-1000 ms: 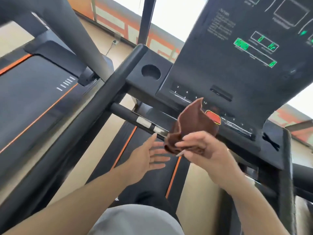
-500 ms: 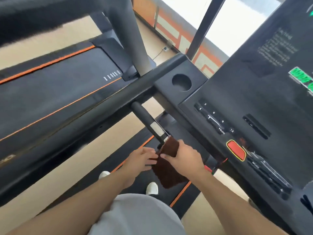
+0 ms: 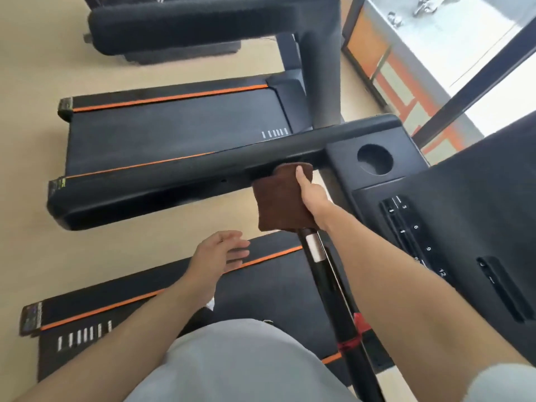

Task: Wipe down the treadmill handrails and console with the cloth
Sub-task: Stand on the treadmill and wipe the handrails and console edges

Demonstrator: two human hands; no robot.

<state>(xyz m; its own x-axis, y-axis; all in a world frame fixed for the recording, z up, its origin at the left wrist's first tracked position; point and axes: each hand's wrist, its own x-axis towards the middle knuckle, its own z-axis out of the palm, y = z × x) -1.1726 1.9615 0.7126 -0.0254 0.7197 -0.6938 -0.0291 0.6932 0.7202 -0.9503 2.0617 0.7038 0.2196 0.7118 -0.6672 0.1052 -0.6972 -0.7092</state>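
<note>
In the head view, at the frame's centre, the right hand (image 3: pixel 310 192) wraps the brown cloth (image 3: pixel 275 204) around the inner grip bar (image 3: pixel 314 250), probably to rub all its sides; the left hand (image 3: pixel 220 253), lower centre, hovers with relaxed fingers, holding nothing.

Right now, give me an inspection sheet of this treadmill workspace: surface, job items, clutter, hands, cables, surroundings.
Surface: treadmill belt black with orange stripe, below the person.
Job's things: brown cloth draped over the inner grip bar near where it meets the left handrail; console with number keys and cup holder, not touched.
Clutter: nothing seen.
Hands: right hand presses the cloth, fingers on top; left hand open, holding nothing, over the belt.
Cables: red strap around the bar's lower end.
Surroundings: second treadmill to the left, tan floor, window ahead.
</note>
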